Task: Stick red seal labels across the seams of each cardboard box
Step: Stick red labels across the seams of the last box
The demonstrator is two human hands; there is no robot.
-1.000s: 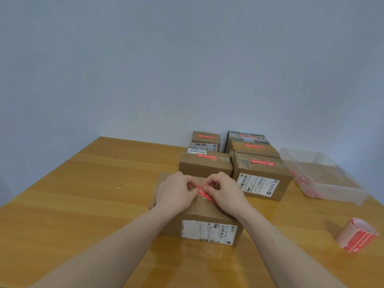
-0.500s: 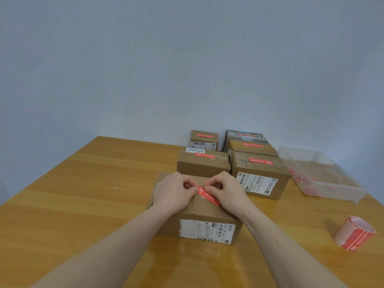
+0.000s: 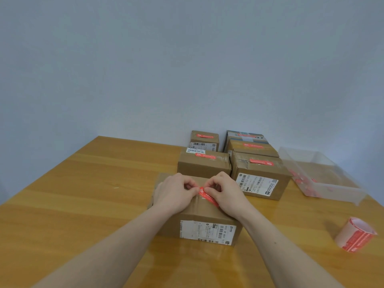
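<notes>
Both hands on the nearest box (image 3: 193, 217) on the counter (image 3: 83, 194): left hand (image 3: 174, 192) and right hand (image 3: 224, 191) each pinch the red label (image 3: 207, 196) lying across its top seam.

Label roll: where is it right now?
Head view, near right: the label roll lies on the wooden table, apart from the hands, nearer than the clear plastic bin.

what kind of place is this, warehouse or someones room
Likely a small home or office packing spot, not a warehouse: one wooden table against a bare wall, a few cardboard boxes with shipping labels, and a roll of red seal labels.
</notes>
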